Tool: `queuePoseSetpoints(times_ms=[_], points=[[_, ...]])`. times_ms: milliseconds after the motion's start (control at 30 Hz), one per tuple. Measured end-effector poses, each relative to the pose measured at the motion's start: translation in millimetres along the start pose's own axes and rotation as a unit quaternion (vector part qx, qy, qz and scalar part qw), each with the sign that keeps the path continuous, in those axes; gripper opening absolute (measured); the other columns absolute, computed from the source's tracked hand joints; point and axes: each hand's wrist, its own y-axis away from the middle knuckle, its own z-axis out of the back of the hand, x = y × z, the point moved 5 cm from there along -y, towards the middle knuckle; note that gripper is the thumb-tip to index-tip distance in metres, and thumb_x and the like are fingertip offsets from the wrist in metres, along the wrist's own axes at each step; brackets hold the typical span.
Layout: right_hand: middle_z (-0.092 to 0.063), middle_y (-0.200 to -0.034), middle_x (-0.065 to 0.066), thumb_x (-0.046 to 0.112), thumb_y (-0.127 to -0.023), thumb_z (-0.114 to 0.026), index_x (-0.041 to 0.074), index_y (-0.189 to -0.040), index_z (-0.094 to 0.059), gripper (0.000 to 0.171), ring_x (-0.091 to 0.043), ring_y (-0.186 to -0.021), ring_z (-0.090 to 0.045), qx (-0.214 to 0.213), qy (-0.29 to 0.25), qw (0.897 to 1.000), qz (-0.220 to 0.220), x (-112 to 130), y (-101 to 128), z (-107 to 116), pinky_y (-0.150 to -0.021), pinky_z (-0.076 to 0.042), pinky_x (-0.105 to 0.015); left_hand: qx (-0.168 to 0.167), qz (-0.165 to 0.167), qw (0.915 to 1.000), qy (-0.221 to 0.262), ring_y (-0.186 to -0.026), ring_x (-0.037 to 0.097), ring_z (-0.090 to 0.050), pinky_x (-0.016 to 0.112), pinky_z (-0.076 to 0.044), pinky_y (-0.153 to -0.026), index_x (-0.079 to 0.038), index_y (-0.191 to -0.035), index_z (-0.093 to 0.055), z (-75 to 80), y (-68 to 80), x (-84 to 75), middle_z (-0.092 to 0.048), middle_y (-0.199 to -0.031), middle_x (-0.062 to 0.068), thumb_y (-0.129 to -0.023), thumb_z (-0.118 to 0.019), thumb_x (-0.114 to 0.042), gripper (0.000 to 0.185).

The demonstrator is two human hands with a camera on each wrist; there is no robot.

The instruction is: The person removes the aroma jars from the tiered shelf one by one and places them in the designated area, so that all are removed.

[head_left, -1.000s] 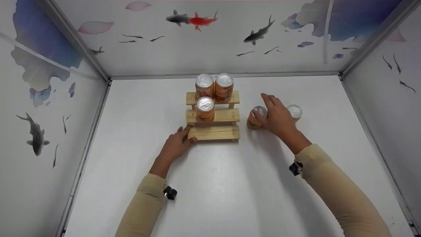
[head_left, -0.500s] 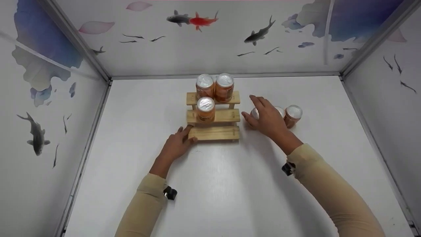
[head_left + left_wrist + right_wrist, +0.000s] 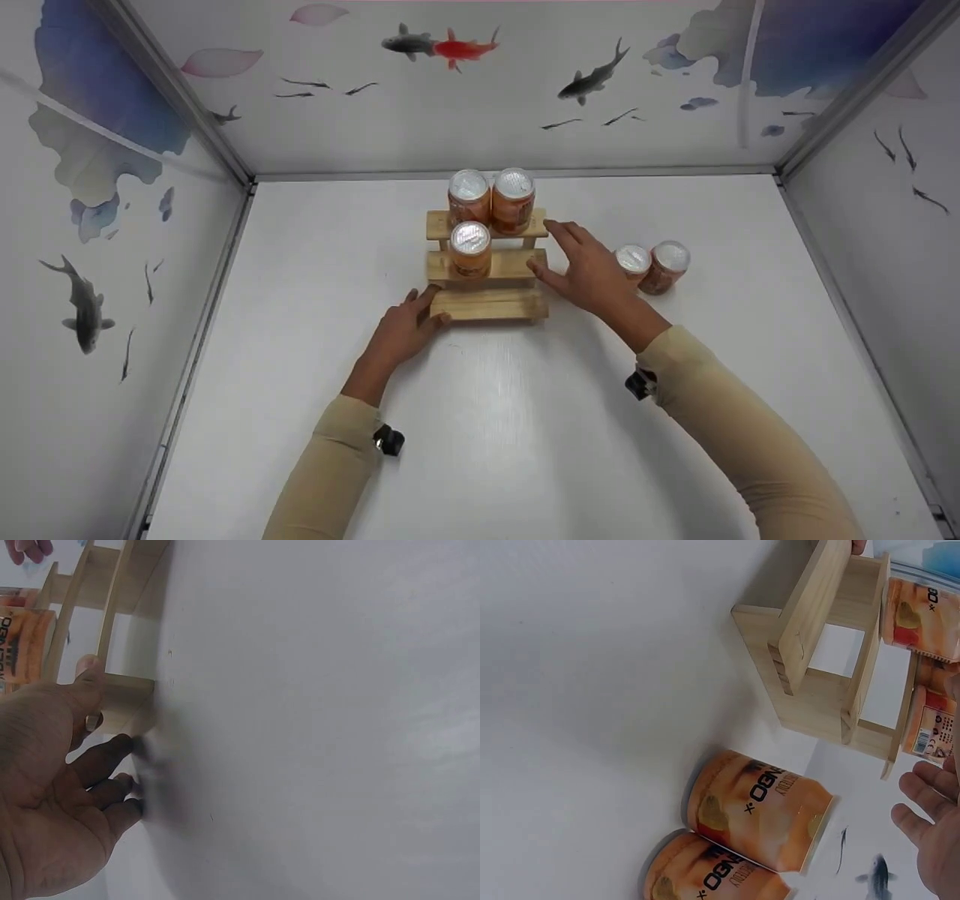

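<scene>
Left hand [image 3: 401, 330] is pinching the rack [image 3: 487, 304], likely steadying it. Right hand [image 3: 592, 276] (fingers loose, holding nothing) is hovering alongside; shelved cans [image 3: 470, 253] are standing leftward, loose cans [image 3: 668, 268] rightward.

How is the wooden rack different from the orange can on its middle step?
The wooden rack is pale, plain wood; the orange can has printing and a shiny silver top. The rack is wide and stepped; the can is round and smaller. The left hand grips the rack's bottom step, but neither hand touches the can. Both stand upright.
</scene>
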Motion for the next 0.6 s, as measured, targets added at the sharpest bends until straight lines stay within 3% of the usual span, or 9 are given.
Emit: queuePoseSetpoints(times_ms=[600], points=[[-0.066, -0.144, -0.017, 0.041, -0.103, -0.082, 0.004, -0.158, -0.056, 0.071, -0.037, -0.127, -0.071, 0.009, -0.047, 0.997, 0.053, 31, -10, -18, -0.102, -0.062, -0.053, 0.002, 0.012, 0.9999, 0.011, -0.162, 0.054, -0.038, 0.067, -0.036, -0.130, -0.025, -0.173, -0.040, -1.2, 0.0, 2.2, -0.033, -0.178, 0.028, -0.111, -0.061, -0.057, 0.073]])
